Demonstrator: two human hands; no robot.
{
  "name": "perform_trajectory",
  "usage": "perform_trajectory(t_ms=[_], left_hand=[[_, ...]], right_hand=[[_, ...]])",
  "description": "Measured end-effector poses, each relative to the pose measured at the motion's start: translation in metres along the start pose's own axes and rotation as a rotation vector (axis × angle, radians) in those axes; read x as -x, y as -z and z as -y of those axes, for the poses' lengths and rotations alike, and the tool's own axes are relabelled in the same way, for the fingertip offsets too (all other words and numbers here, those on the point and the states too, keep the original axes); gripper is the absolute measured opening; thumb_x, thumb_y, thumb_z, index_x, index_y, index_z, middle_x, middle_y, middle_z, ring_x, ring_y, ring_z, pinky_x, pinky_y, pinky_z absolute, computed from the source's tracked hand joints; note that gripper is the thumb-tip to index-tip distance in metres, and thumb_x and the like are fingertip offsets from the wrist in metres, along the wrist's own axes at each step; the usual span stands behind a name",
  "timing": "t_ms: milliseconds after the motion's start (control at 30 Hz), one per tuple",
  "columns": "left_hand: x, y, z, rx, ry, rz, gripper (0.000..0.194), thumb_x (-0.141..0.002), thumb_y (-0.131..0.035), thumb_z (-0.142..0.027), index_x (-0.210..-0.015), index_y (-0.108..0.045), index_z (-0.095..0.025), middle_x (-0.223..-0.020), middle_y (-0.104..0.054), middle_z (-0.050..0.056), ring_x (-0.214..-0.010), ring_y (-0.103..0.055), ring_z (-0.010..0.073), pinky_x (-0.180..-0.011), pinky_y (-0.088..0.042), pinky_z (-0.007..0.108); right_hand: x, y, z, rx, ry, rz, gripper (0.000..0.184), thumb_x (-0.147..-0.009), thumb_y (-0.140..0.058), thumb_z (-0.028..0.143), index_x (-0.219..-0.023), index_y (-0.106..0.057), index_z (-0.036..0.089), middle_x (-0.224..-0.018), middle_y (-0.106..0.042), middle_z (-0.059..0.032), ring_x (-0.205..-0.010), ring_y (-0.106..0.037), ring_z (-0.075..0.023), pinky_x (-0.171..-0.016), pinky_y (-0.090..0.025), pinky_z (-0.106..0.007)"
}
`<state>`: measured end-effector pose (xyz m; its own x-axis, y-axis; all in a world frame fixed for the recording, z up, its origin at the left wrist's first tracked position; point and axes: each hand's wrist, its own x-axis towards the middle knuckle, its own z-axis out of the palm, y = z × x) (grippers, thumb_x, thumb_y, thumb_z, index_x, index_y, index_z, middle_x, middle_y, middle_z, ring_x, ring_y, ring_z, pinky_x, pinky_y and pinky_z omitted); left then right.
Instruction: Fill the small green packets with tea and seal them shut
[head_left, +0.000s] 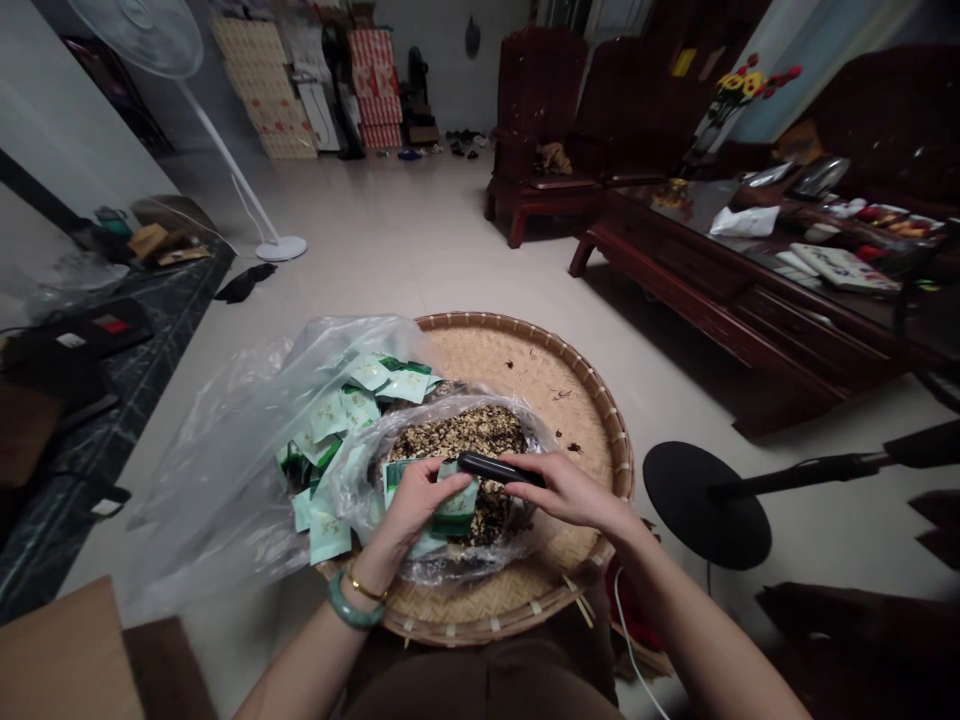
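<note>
A green-and-white sachet (455, 510) sits in the left grip (416, 500), over the middle of a round woven bamboo tray (616, 437). The left grip is closed around the sachet, with the fingers curled across its face, and the sachet stands roughly upright, its top edge toward the right grip (570, 490).

The right grip is closed on a black handheld tool (501, 468). The tool's long axis runs almost level, sloping slightly down from the sachet's top edge toward the right grip. Its near end points at the left grip and meets the top of the sachet. Whether it is clamped on that edge or only touching it is hidden. The two grips are close together, just apart from each other.

Directly beneath both grips, on the tray, lies a clear bag (375, 480) holding a speckled brown loose mixture (457, 435). Just left of that bag, overlapping the tray's edge, a heap of similar sachets (360, 395) lies in a larger clear plastic bag (214, 470). A green bangle (356, 607) and a thin gold bracelet (366, 590) circle the left wrist just behind the tray's near rim. Right of the tray stands the round black base of a stand (706, 505). Beyond the tray are a white fan (281, 248) and a dark wooden table (720, 290).
</note>
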<state>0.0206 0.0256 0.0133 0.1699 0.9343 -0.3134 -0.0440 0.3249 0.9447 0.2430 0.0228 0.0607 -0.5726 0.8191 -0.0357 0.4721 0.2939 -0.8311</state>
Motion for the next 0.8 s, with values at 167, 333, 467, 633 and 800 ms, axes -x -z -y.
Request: perform_trajectory(t_ms=[167, 333, 467, 633, 800], left_hand=[[0.004, 0.002, 0.003, 0.097, 0.129, 0.175, 0.039, -0.052, -0.086, -0.030, -0.082, -0.068, -0.011, -0.076, -0.071, 0.004, -0.066, -0.064, 0.0149, -0.065, -0.049, 0.025], [0.006, 0.002, 0.007, 0.191, 0.241, 0.176, 0.043, -0.053, -0.086, -0.036, -0.082, -0.067, -0.010, -0.074, -0.073, 0.007, -0.067, -0.070, 0.0197, -0.064, -0.052, 0.027], [0.005, 0.005, 0.007, 0.162, 0.227, 0.158, 0.040, -0.054, -0.085, -0.035, -0.079, -0.068, -0.011, -0.069, -0.073, 0.005, -0.066, -0.069, 0.0188, -0.063, -0.051, 0.026], [0.003, 0.003, 0.006, -0.009, 0.129, 0.194, 0.035, -0.054, -0.084, -0.033, -0.077, -0.071, -0.010, -0.067, -0.073, 0.005, -0.061, -0.064, 0.0150, -0.062, -0.048, 0.024], [0.004, 0.001, 0.006, -0.048, 0.115, 0.178, 0.034, -0.055, -0.083, -0.035, -0.076, -0.072, -0.011, -0.068, -0.073, 0.004, -0.060, -0.064, 0.0149, -0.064, -0.049, 0.025]], right_hand=[[0.001, 0.001, -0.002, -0.018, 0.018, 0.014, 0.038, -0.092, -0.049, 0.034, -0.127, -0.057, 0.019, -0.102, -0.070, -0.0063, -0.085, -0.063, -0.0193, -0.076, -0.048, -0.030], [0.003, 0.002, -0.016, -0.083, -0.081, -0.032, 0.044, -0.087, -0.056, 0.041, -0.124, -0.060, 0.017, -0.097, -0.070, -0.0068, -0.081, -0.064, -0.0192, -0.073, -0.050, -0.030], [0.004, 0.004, -0.020, -0.059, -0.139, -0.106, 0.049, -0.082, -0.062, 0.042, -0.123, -0.061, 0.015, -0.105, -0.070, -0.0088, -0.088, -0.065, -0.0230, -0.076, -0.052, -0.033], [-0.003, -0.002, -0.002, 0.048, -0.013, -0.045, 0.048, -0.082, -0.063, 0.039, -0.126, -0.058, 0.019, -0.113, -0.069, -0.0095, -0.095, -0.065, -0.0253, -0.082, -0.051, -0.036], [-0.011, -0.009, 0.007, 0.104, 0.029, -0.072, 0.036, -0.085, -0.060, 0.032, -0.120, -0.062, 0.021, -0.110, -0.071, -0.0084, -0.091, -0.067, -0.0238, -0.081, -0.050, -0.035]])
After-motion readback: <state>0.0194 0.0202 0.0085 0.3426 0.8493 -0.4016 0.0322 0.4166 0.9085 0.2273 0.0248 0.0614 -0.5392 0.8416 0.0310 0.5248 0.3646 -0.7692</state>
